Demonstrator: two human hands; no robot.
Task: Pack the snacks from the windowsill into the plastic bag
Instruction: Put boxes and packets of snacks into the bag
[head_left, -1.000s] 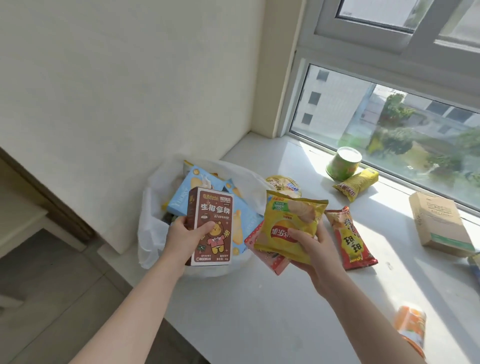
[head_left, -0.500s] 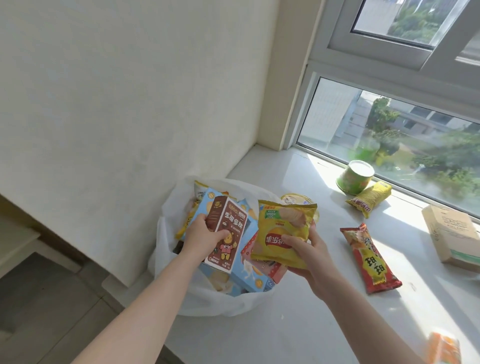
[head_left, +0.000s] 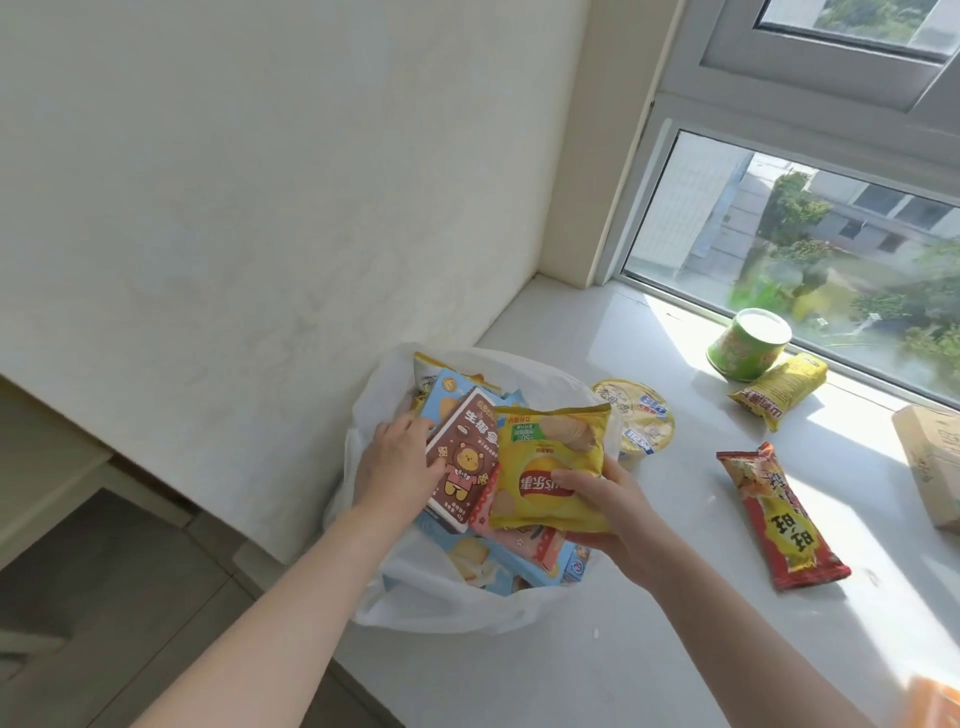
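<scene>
A white plastic bag (head_left: 441, 608) sits open at the windowsill's left end, holding blue boxes and pink packets. My left hand (head_left: 397, 462) grips a brown box with a bear picture (head_left: 460, 457) inside the bag's mouth. My right hand (head_left: 605, 506) holds a yellow chip bag (head_left: 548, 467) over the bag's opening, thumb on its front. On the sill lie a round noodle cup (head_left: 641, 423) just behind the bag, a red snack packet (head_left: 779, 514), a yellow snack packet (head_left: 782, 387) and a green can (head_left: 748, 351).
The white windowsill (head_left: 623, 649) runs right along the window (head_left: 805, 228). A cardboard box (head_left: 930, 457) stands at the right edge and an orange object (head_left: 935, 706) shows at the bottom right corner. A white wall lies to the left, with the floor below.
Both hands have moved down and forward over the bag. The brown box has sunk into the bag's mouth, and the yellow chip bag now hangs above the opening.
</scene>
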